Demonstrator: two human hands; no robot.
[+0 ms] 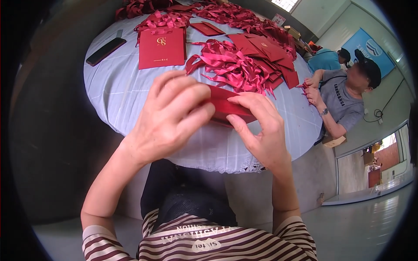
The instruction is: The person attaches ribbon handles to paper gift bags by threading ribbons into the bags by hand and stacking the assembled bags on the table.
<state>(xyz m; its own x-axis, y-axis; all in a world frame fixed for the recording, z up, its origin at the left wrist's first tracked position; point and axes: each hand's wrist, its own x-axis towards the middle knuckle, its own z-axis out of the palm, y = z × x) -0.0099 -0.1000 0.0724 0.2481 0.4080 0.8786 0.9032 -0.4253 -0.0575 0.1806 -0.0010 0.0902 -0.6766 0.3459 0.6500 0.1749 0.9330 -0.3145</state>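
In the head view, my landmark is the red bag with the gold emblem [162, 50], lying flat on the clothed table [117, 93]. Nearer to me and to its right is the red paper piece [227, 104] I'm working on, up between my hands. My right hand [260, 124] pinches its right end between thumb and fingers. My left hand [172, 115] is curled narrow at the other end; its fingertips are hidden, so I can't tell what they grip.

I judge this piece to be partway done: its hollow faces me, and I see no ribbon hanging from it. The emblem bag looks closer to finished, with pink ribbon at its top edge, though I can't tell whether that's threaded through. To its right lie a loose ribbon heap [235, 65] and, beyond that, a spread of red bags [274, 52]; which of those are complete isn't clear. More ribbons [244, 16] mound up past the emblem bag, so plenty of work seems left.
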